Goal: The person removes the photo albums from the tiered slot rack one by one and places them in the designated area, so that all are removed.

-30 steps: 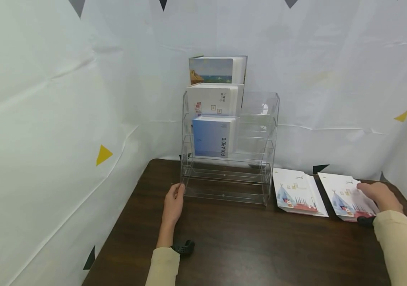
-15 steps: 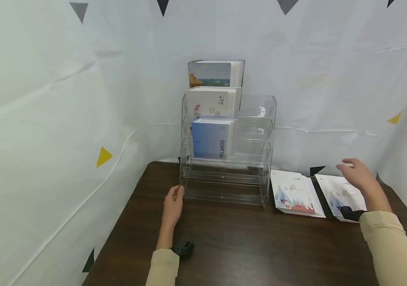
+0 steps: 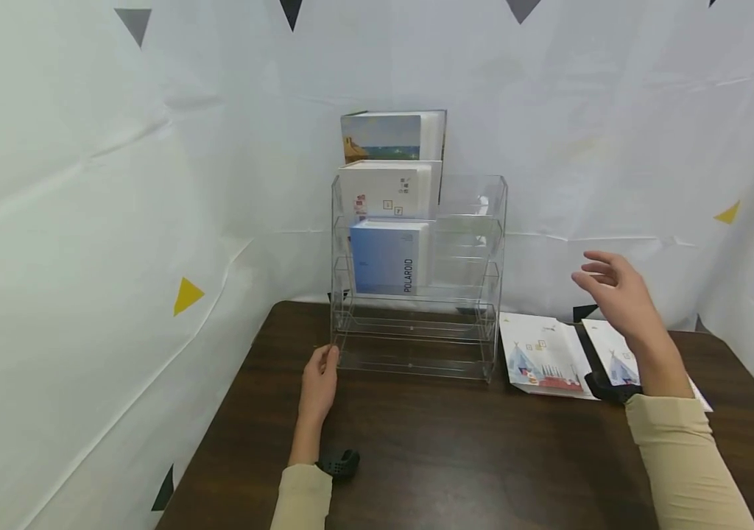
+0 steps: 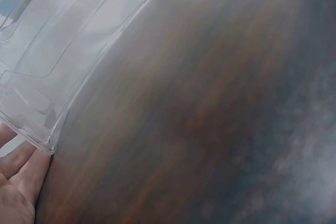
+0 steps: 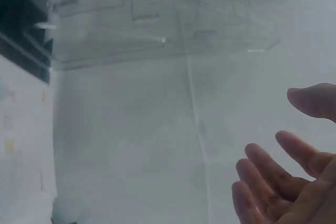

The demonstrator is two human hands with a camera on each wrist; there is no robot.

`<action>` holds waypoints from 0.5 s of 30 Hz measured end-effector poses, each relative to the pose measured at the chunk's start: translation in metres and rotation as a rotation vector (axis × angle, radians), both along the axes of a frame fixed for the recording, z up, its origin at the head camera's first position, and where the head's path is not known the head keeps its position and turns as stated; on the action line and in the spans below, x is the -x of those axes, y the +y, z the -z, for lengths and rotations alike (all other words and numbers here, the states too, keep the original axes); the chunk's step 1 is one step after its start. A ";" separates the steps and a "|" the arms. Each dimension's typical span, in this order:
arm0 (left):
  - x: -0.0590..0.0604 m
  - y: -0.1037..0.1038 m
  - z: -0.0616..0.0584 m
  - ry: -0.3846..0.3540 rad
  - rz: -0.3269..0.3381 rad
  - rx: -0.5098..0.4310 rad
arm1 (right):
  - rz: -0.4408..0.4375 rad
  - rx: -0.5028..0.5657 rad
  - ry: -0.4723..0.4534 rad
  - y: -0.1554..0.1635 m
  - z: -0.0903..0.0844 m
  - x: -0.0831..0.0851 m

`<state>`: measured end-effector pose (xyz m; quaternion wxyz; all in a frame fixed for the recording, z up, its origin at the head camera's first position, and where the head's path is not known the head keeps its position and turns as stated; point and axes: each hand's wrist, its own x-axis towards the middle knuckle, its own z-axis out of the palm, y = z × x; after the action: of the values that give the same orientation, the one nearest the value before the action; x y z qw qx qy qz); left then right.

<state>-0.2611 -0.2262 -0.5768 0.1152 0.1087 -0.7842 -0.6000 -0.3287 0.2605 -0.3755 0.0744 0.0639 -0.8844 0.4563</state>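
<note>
Rack stands left of the right grip and against the left grip, which touches its lower left front corner; whether it pinches there I cannot tell. The right grip hangs in the air with fingers loosely bent, thumb apart and nothing held, well apart from the rack but the nearer of the two to the left book and the right book on the desk. Both lie below it, long axes seemingly front to back, the right book partly hidden behind the forearm.
</note>
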 end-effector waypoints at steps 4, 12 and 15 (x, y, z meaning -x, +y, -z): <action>0.000 -0.001 0.001 0.007 -0.009 0.008 | 0.000 0.104 0.060 -0.025 -0.005 -0.002; 0.001 0.000 0.000 0.009 -0.008 0.016 | -0.018 0.228 0.167 -0.072 -0.002 0.004; 0.001 0.001 0.001 0.001 -0.003 0.008 | -0.054 0.246 0.180 -0.091 -0.002 0.006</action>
<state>-0.2625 -0.2249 -0.5779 0.1170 0.1089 -0.7863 -0.5968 -0.3351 0.1697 -0.3737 0.1481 0.1186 -0.8095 0.5556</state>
